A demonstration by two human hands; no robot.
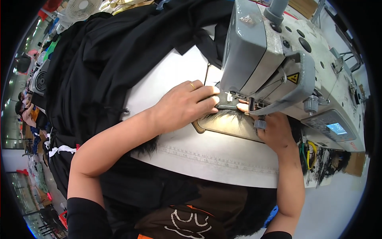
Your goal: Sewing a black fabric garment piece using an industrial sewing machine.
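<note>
A grey-and-white sewing machine (248, 51) stands over a white work surface (191, 157) with a printed ruler scale. Dark furry fabric (229, 114) lies by the needle area, its hairs spread over the lit metal plate. My left hand (187, 102), a ring on one finger, has its fingers curled together at the fabric's left edge. On the other side, my right hand (276, 129) is bent round under the machine head. Its fingertips pinch at the fabric close to the presser foot; machine parts hide some of its fingers.
A big heap of black cloth (103, 51) covers the left and far side. At right are a small lit screen (336, 128) on the machine and yellow-handled scissors (311, 153) beside dark fluff. A white fan (82, 8) stands at the far left. Brown printed cloth (195, 223) lies nearest me.
</note>
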